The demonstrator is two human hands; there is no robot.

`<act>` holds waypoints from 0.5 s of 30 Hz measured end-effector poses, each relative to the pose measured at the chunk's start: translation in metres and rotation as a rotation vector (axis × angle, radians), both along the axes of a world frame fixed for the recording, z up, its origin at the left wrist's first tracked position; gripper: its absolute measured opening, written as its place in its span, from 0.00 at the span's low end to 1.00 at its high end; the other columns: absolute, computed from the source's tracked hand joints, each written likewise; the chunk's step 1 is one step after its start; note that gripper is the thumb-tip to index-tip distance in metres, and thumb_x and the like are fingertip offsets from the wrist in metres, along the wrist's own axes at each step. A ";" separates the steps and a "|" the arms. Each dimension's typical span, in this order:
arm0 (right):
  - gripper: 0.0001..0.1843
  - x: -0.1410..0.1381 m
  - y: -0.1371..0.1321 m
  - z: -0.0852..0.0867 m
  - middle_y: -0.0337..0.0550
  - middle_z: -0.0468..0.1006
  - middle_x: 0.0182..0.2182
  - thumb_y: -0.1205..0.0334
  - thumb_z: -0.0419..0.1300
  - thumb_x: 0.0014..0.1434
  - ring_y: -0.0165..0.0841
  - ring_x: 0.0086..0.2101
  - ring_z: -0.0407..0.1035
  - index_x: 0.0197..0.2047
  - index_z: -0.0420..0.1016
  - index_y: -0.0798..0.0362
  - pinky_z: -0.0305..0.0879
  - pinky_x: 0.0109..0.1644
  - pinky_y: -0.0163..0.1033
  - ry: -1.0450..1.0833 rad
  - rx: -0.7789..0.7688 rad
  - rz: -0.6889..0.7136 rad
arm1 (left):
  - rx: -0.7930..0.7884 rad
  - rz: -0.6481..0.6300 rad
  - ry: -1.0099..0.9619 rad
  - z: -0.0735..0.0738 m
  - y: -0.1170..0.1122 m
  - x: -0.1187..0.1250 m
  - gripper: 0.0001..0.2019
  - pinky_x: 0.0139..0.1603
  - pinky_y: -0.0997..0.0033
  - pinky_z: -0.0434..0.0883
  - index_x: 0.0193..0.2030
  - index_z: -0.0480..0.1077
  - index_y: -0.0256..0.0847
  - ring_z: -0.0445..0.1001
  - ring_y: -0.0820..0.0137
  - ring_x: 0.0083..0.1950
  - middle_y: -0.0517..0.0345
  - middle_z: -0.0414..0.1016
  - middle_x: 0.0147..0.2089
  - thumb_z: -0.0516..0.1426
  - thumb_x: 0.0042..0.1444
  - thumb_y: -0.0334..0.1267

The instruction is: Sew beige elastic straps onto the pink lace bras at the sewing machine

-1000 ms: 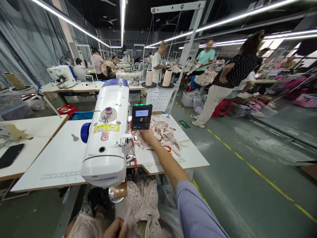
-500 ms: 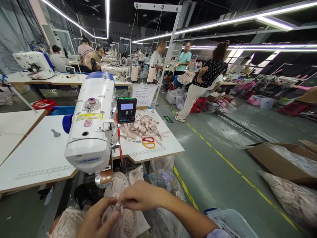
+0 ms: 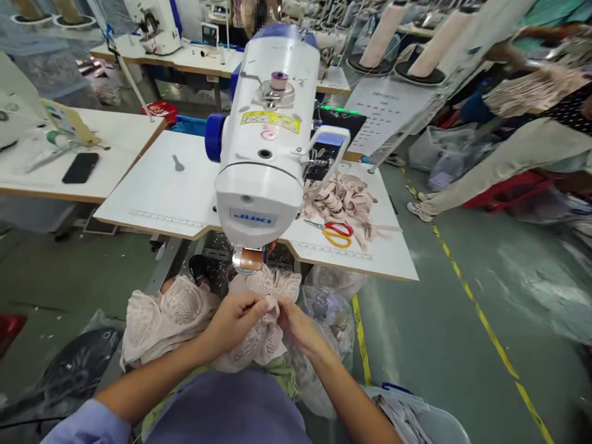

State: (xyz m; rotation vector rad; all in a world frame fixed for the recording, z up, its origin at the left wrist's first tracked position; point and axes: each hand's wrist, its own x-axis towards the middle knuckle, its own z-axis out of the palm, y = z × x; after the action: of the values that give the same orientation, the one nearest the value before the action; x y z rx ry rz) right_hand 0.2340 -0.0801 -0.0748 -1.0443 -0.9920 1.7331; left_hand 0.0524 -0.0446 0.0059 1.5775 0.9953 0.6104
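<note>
A beige lace bra (image 3: 256, 345) hangs in front of me over my lap, below the white sewing machine (image 3: 266, 154). My left hand (image 3: 238, 317) pinches a small part of its edge between thumb and fingers. Close on the other side, my right hand (image 3: 296, 324) has its fingers closed on the same edge, though they are partly hidden. More beige bras (image 3: 166, 314) are draped to the left of my left hand. The machine's brown and silver arm end (image 3: 247, 260) is just above the held bra.
Scissors (image 3: 337, 233) with red and yellow handles lie by a pile of beige straps (image 3: 345, 196) on the white table (image 3: 152, 179). Plastic bags (image 3: 328, 314) are at my right. A tub (image 3: 430, 416) stands lower right, a person's legs (image 3: 490, 160) beyond the table.
My view has turned down and left, so the machine appears further right. Both hands still hold beige fabric, and more of the bra now shows.
</note>
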 end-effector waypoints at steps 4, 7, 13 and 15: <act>0.24 -0.003 0.032 0.018 0.32 0.68 0.20 0.39 0.70 0.50 0.26 0.20 0.60 0.40 0.78 0.50 0.61 0.23 0.32 0.107 -0.178 -0.342 | 0.200 -0.071 0.028 0.003 0.008 0.005 0.14 0.45 0.72 0.74 0.42 0.78 0.39 0.79 0.69 0.40 0.56 0.82 0.39 0.51 0.68 0.39; 0.22 0.009 0.064 0.029 0.31 0.67 0.18 0.43 0.73 0.47 0.24 0.18 0.59 0.37 0.79 0.52 0.57 0.21 0.30 0.007 -0.080 -0.465 | 0.541 -0.010 0.158 -0.009 0.026 -0.007 0.15 0.53 0.71 0.74 0.57 0.73 0.40 0.79 0.67 0.52 0.50 0.80 0.53 0.51 0.68 0.36; 0.16 0.018 0.104 0.030 0.38 0.77 0.23 0.47 0.70 0.53 0.30 0.24 0.72 0.36 0.78 0.51 0.69 0.29 0.34 -0.194 0.036 -0.174 | 0.713 0.110 0.573 -0.014 0.046 -0.025 0.19 0.39 0.74 0.72 0.61 0.72 0.40 0.76 0.68 0.43 0.47 0.75 0.50 0.47 0.70 0.37; 0.14 0.015 0.112 0.034 0.38 0.77 0.23 0.49 0.68 0.55 0.30 0.24 0.71 0.36 0.77 0.51 0.69 0.29 0.35 -0.250 0.109 -0.132 | 0.624 0.103 0.609 -0.005 0.048 -0.027 0.19 0.34 0.76 0.69 0.60 0.73 0.41 0.73 0.70 0.37 0.52 0.73 0.41 0.47 0.71 0.40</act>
State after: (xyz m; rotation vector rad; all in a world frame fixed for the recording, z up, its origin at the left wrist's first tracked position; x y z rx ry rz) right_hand 0.2494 0.0320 -0.0410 -1.2474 -1.1320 1.4494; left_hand 0.0257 0.0032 0.0004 2.3594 1.4271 0.5475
